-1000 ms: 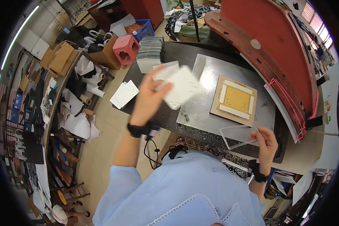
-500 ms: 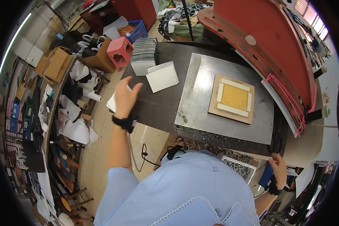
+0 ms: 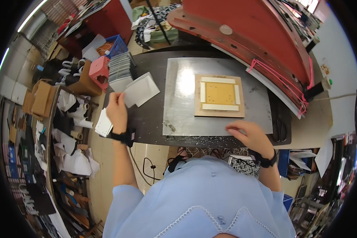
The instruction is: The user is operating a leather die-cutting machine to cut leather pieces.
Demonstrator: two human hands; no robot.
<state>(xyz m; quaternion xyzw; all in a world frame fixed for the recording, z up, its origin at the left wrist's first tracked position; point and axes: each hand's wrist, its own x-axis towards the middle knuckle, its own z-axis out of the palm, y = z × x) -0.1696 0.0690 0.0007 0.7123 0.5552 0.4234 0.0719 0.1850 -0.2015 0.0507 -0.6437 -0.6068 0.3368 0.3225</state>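
My left hand [image 3: 117, 112] is closed at the left edge of the dark table, its fingertips pinching the near-left corner of a white rectangular card [image 3: 142, 90]. At least one more card shows beneath that one. Beside this wrist, at the table edge, lies a small stack of white pieces [image 3: 104, 123], partly covered by the hand. My right hand [image 3: 244, 133] hovers at the near edge of the metal plate [image 3: 178, 99], fingers loosely extended and holding nothing. On the plate rests a brown board [image 3: 219, 114] with a yellow panel [image 3: 220, 93] framed by white strips.
A tall bundle of grey-edged cards [image 3: 121, 68] stands at the table's far left. The raised red machine part [image 3: 242, 39] with pink cord [image 3: 273, 71] leans over the right side. Scissors [image 3: 280, 130] lie at the table's right end. A pink stool [image 3: 99, 72] stands beyond the left edge.
The view has swung right. My left hand has closed on a card's corner, and the top cards are shifted. My right hand has come up from beside the table to the plate's near edge.
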